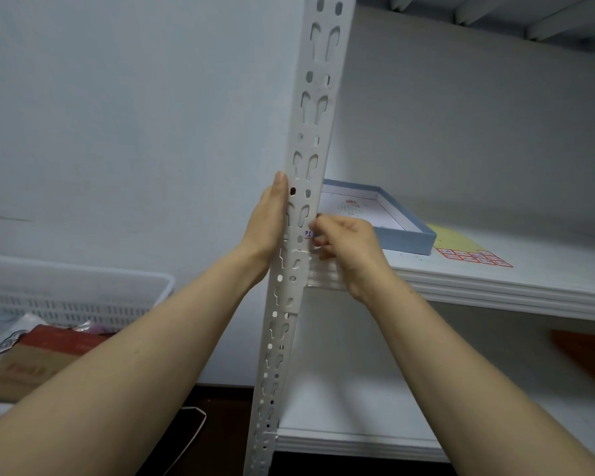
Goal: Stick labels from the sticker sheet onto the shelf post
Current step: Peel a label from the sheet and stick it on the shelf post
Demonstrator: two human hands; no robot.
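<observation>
The white perforated shelf post (315, 108) rises through the middle of the head view. My left hand (268, 221) lies flat against the post's left edge, fingers straight. My right hand (347, 245) has curled fingers and pinches a small white label (309, 233) with blue writing against the post's right edge, just above the middle shelf. The sticker sheet (461, 247), yellow with red-bordered labels at its near end, lies on that shelf to the right.
A shallow blue box (409, 240) with a printed card inside sits on the middle shelf (512, 290) behind my right hand. A white plastic basket (69, 293) with packets stands at the lower left. An orange object (584, 355) lies on the lower shelf.
</observation>
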